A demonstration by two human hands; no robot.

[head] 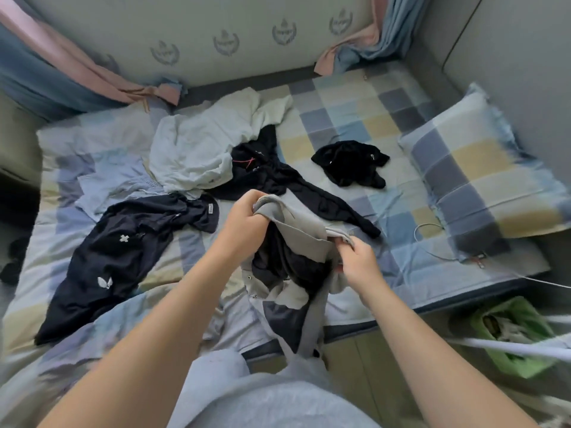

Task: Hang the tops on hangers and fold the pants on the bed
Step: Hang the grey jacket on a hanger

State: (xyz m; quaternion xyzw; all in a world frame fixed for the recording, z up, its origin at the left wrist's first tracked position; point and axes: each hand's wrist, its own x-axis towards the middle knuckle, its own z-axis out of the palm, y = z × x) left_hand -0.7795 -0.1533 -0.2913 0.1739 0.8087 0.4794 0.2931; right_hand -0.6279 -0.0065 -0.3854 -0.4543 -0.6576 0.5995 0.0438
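Both hands raised over the near edge of the bed (355, 118). Left hand (247, 220): grip clenched round a bunched edge of the grey garment (302, 223). Right hand (358, 261): grip pinching the same edge further along. Garment held between them, dark lining showing, the rest hanging down toward the person. On the bedding: navy pants (117, 257) with white marks at left, pale top (197, 146) beyond, black garment (272, 177) centre, small black piece (349, 163) near the pillow (475, 180).
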